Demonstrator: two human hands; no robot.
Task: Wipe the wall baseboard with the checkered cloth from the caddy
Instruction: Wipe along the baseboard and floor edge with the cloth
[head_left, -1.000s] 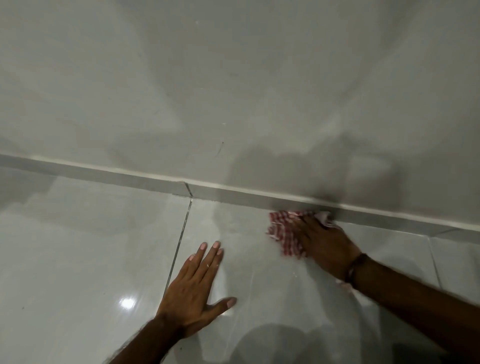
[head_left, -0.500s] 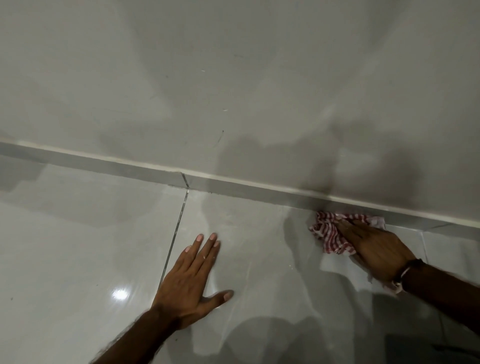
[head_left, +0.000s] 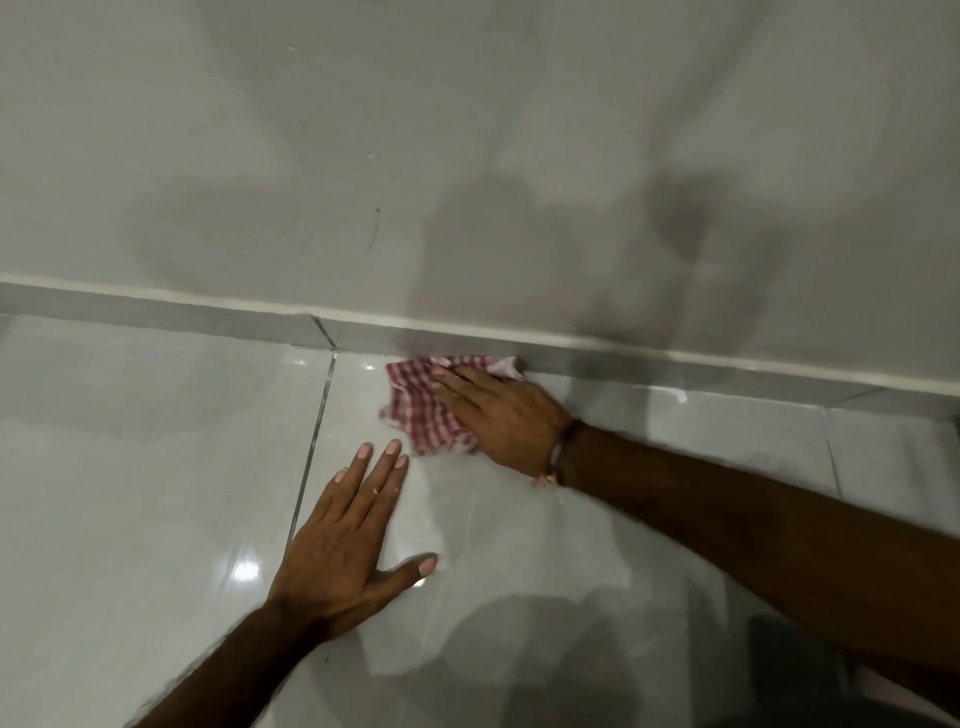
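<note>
A red-and-white checkered cloth (head_left: 422, 402) lies crumpled at the foot of the grey baseboard (head_left: 208, 318), just right of a tile joint. My right hand (head_left: 506, 413) presses flat on the cloth's right part, with its fingertips pointing left along the baseboard, and it wears a dark wristband. My left hand (head_left: 345, 540) rests flat on the glossy floor tile, fingers spread, just below and left of the cloth, holding nothing. The caddy is out of view.
A plain grey wall (head_left: 467, 156) rises behind the baseboard, with shadows and a small dark scratch. Glossy pale floor tiles (head_left: 130, 467) with dark grout lines fill the foreground. A dark shape (head_left: 810, 670) sits at the bottom right.
My right hand has slid the cloth left along the baseboard, from well right of the joint to close beside it. My left hand has stayed planted on the tile.
</note>
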